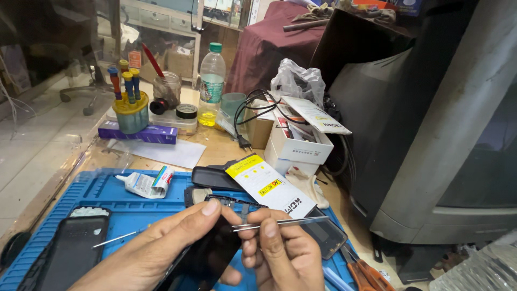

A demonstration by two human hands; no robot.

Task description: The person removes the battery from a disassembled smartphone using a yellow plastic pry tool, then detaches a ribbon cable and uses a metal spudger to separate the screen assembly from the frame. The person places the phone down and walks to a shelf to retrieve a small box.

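Note:
My left hand point(161, 250) grips a dark phone point(207, 256) from the left, thumb lying across its upper edge. My right hand point(283, 253) pinches metal tweezers point(280, 222) whose tips touch the phone's top near my left thumb. Both hands hover above a blue work mat point(102, 191). A black phone frame point(70, 250) lies on the mat to the left, and a thin metal pick point(116, 238) rests beside it. A squeezed white glue tube point(146, 184) lies further back on the mat.
A white and yellow packet point(269, 186) rests on a black case behind the phone. Behind stand a screwdriver holder point(129, 108), glass jar point(168, 89), plastic bottle point(211, 86), white boxes point(296, 143) and a large grey television point(431, 134) at right. Orange-handled scissors point(366, 272) lie near my right hand.

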